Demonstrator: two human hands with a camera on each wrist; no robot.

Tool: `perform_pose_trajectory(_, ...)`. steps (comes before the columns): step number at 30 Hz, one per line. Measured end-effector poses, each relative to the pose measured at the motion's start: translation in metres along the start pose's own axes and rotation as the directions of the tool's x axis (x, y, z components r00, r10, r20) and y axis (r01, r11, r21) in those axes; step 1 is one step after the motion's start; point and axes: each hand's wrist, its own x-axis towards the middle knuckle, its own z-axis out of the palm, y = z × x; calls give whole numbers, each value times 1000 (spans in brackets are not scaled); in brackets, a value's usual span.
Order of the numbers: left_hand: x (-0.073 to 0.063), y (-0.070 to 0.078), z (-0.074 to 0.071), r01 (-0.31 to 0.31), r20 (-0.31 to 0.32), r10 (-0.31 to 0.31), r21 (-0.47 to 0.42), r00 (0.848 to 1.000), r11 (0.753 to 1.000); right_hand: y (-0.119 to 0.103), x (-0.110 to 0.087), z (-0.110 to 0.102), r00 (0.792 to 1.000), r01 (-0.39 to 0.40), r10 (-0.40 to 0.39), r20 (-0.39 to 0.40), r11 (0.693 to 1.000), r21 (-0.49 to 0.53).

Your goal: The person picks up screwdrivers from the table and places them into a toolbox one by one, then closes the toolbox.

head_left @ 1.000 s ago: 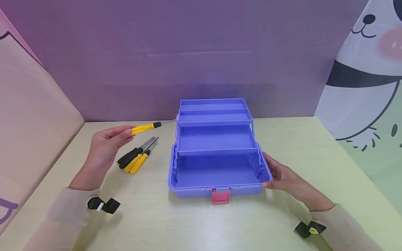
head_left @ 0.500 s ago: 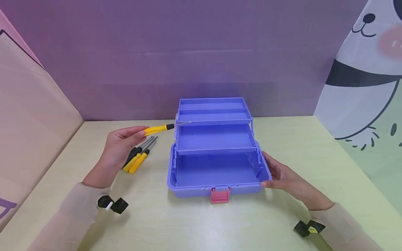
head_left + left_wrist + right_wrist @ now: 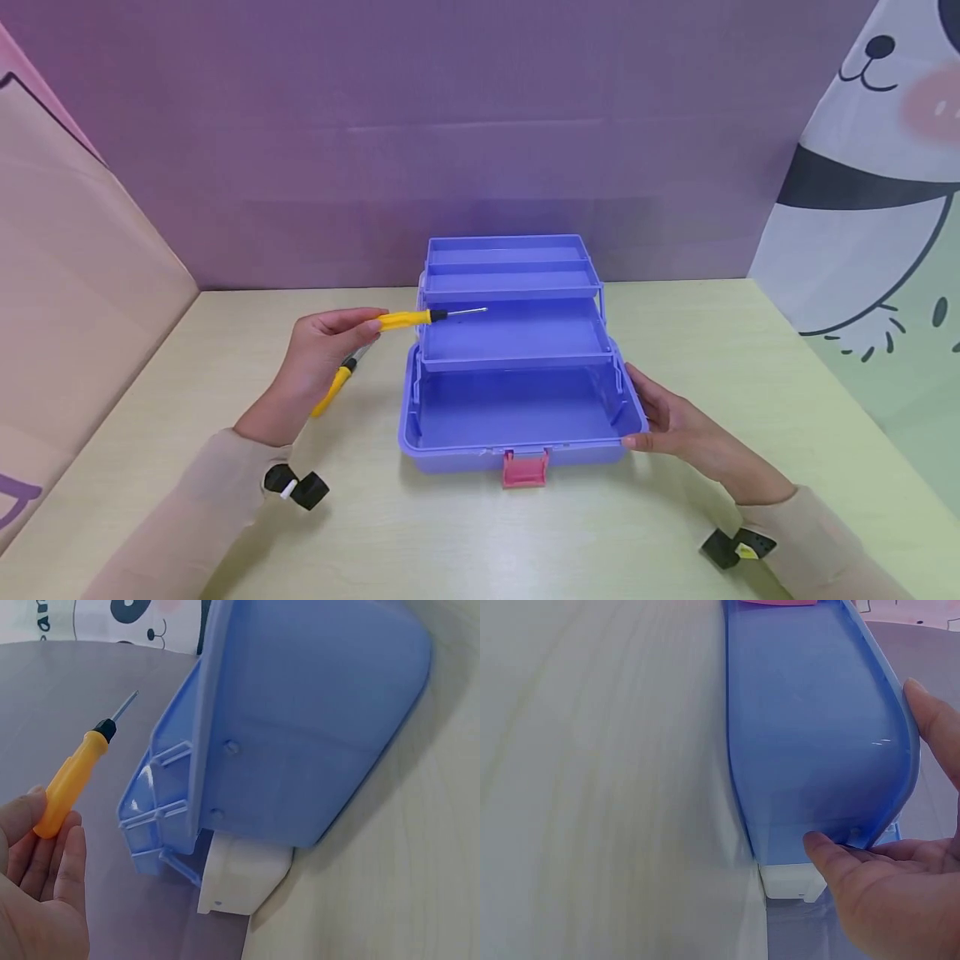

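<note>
My left hand [image 3: 328, 350] pinches the yellow handle of a screwdriver [image 3: 405, 320] between thumb and fingers. Its metal shaft points right, in front of the middle tray of an open purple toolbox [image 3: 517, 458]. In the left wrist view the screwdriver [image 3: 71, 780] stands apart from the toolbox [image 3: 300, 727]. My right hand [image 3: 678, 425] holds the toolbox at its right front corner, thumb at the front rim and fingers along the side. The right wrist view has those fingers [image 3: 832, 855] against the side wall. Behind my left hand lies another yellow screwdriver [image 3: 333, 390], partly hidden.
Two stepped trays, an upper tray [image 3: 513, 279] and a middle tray [image 3: 517, 333], rise behind the deep base. A pink latch [image 3: 525, 471] hangs at the front. The purple backdrop [image 3: 315, 167] stands behind the pale table [image 3: 450, 542].
My left hand has carried the screwdriver to the right, its tip now in front of the middle tray. It now covers most of the screwdrivers on the table. The right hand stays put.
</note>
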Motion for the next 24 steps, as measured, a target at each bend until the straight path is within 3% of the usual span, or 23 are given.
perform_pose_trajectory(7,5,-5,13,-29,24,30,-38,999,999,-1,-1,1,1000,-4,4,2,1000,10)
perform_pose_trajectory(16,10,-6,25,18,11,-19,72,1000,997,-1,-1,1,1000,1,-1,2,1000,5)
perform_pose_trajectory(24,16,-8,31,29,-1,-29,111,1000,993,0,-2,0,1000,2,-2,7,1000,18)
